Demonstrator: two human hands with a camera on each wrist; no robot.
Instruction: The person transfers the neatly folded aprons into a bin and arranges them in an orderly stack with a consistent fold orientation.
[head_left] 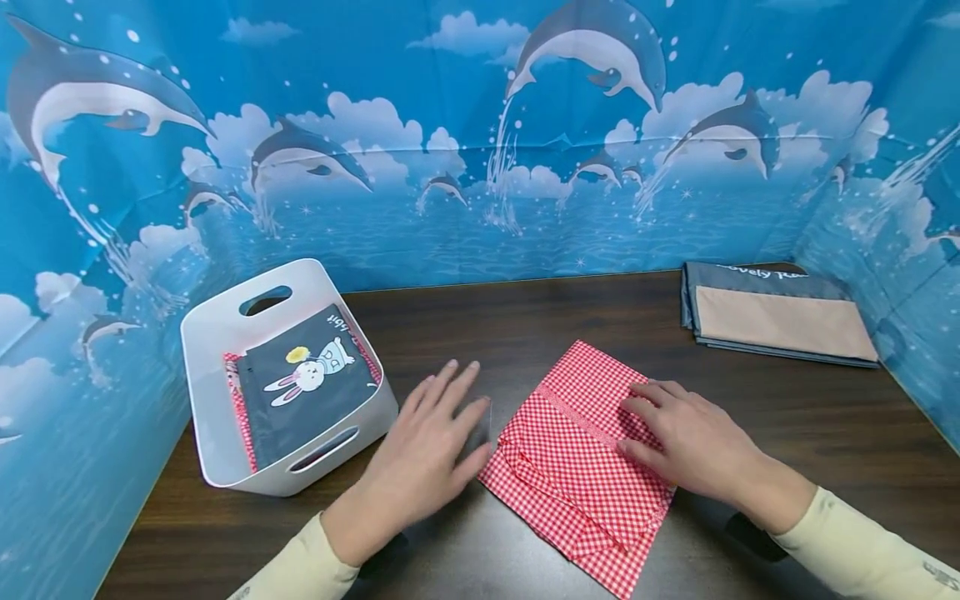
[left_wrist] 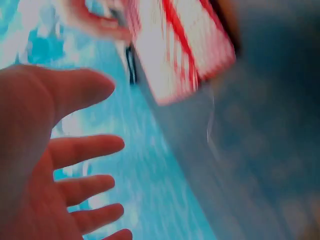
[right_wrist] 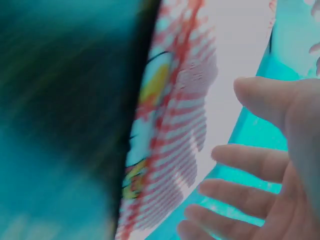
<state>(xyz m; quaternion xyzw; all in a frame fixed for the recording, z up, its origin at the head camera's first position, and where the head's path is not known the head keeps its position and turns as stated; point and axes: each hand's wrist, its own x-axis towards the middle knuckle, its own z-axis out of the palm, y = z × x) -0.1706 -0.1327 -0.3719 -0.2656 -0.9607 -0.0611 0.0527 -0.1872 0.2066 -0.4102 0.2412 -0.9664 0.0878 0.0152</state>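
Note:
A folded red-and-white checked cloth (head_left: 562,450) lies at an angle on the table in the head view, its lower part loosely creased. The right hand (head_left: 690,437) is over its right edge, fingers spread and slightly bent, fingertips overlapping the cloth. In the right wrist view that hand's fingers (right_wrist: 245,195) are extended beside the checked cloth (right_wrist: 175,130), where part of a colourful print shows. My left hand (head_left: 420,458) hovers between the cloth and a white bin, fingers spread, holding nothing. Its thumb and fingers stand apart in the left wrist view.
The white plastic bin (head_left: 375,429) with handle holes stands on the left, holding a dark rabbit-print folded cloth (head_left: 277,417) and red checked fabric (head_left: 238,408). A dark-and-beige folded cloth (head_left: 780,321) lies at the back right. Dolphin-print sheeting (head_left: 480,208) encloses the dark wooden table (head_left: 480,325).

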